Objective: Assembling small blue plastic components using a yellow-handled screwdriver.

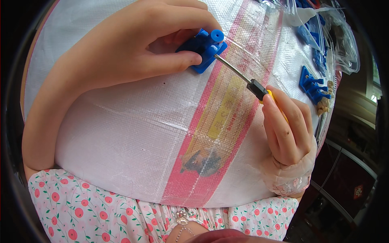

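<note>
My left hand [150, 44] is closed round a blue plastic part [201, 65], which has a flat base and a round knob with a small hole on top. Thumb and fingers pinch it from the left, covering much of its body. In my right hand [287, 125] is a screwdriver [257, 88] with a black and yellow handle, its fingers wrapped round the grip. The metal shaft points up and left, and its tip meets the blue part just below the knob. Whether a screw sits there is hidden.
A white woven sheet [121, 129] with a pink and yellow printed band covers the round table. Along its right edge lie another blue part [313, 86] with several pegs, small tan pieces [323, 105] and clear plastic bags [342, 40] beside more blue parts. Dark cabinets [350, 178] stand beyond.
</note>
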Demonstrator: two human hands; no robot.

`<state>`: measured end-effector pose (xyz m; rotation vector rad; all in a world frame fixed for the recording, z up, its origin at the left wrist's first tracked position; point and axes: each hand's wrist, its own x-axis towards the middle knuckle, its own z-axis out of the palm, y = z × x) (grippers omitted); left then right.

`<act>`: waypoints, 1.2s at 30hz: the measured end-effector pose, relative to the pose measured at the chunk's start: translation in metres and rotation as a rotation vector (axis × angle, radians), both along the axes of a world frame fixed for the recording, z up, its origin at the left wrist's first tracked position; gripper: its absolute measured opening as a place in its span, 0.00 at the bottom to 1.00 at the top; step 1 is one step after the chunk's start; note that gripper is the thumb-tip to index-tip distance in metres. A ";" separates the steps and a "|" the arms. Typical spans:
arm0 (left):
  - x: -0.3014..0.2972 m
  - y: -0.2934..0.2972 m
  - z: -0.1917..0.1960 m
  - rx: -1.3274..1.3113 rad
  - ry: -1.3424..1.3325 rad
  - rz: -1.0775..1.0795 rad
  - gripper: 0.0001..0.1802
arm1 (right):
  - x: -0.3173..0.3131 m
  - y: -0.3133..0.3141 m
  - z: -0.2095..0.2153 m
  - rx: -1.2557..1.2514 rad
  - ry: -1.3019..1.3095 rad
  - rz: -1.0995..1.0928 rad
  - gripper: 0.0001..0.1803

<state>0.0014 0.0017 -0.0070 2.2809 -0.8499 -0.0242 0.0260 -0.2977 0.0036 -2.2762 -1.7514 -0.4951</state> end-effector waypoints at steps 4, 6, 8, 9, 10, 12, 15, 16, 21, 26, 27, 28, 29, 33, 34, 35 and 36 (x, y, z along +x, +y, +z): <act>-0.003 0.003 0.004 -0.045 0.047 0.008 0.19 | 0.000 0.002 -0.003 -0.004 -0.020 0.009 0.27; -0.004 0.001 0.005 -0.005 0.086 0.034 0.19 | -0.001 0.001 -0.001 -0.016 -0.018 0.002 0.27; -0.005 0.001 0.005 0.032 0.096 0.050 0.20 | -0.002 0.003 -0.001 -0.023 0.008 -0.015 0.26; -0.003 0.000 0.004 0.013 0.073 0.030 0.20 | -0.004 0.001 0.003 -0.046 0.016 -0.043 0.25; -0.002 -0.001 0.000 -0.025 0.040 0.031 0.19 | -0.009 0.001 0.010 -0.072 0.030 -0.086 0.23; -0.006 0.000 -0.011 -0.087 -0.017 0.076 0.17 | -0.012 0.003 0.010 -0.088 0.049 -0.116 0.22; -0.008 -0.001 -0.014 -0.136 -0.002 0.107 0.17 | -0.012 0.002 0.011 -0.104 0.044 -0.117 0.22; -0.008 -0.001 -0.014 -0.141 0.021 0.106 0.17 | -0.012 0.002 0.012 -0.110 0.044 -0.119 0.22; -0.011 -0.002 -0.012 -0.139 0.028 0.138 0.16 | 0.003 0.001 -0.002 0.021 0.032 0.015 0.25; -0.008 -0.001 -0.011 -0.146 0.008 0.111 0.16 | 0.012 0.001 -0.006 0.133 0.190 0.046 0.27; -0.008 -0.001 -0.012 -0.156 0.025 0.115 0.16 | 0.012 0.001 -0.006 0.130 0.217 0.039 0.27; -0.008 -0.001 -0.013 -0.166 0.042 0.119 0.16 | 0.012 0.000 -0.005 0.128 0.243 0.032 0.28; -0.008 0.000 -0.014 -0.166 0.043 0.117 0.17 | 0.012 0.000 -0.005 0.130 0.271 0.026 0.29; -0.009 0.001 -0.014 -0.167 0.053 0.131 0.17 | 0.012 0.001 -0.007 0.145 0.319 0.032 0.30; -0.009 0.001 -0.013 -0.167 0.058 0.140 0.18 | 0.013 0.001 -0.007 0.147 0.317 0.036 0.30; -0.009 0.001 -0.014 -0.164 0.053 0.136 0.18 | 0.013 0.001 -0.007 0.146 0.314 0.037 0.30; -0.008 0.001 -0.014 -0.160 0.049 0.131 0.18 | 0.012 0.001 -0.007 0.147 0.308 0.038 0.29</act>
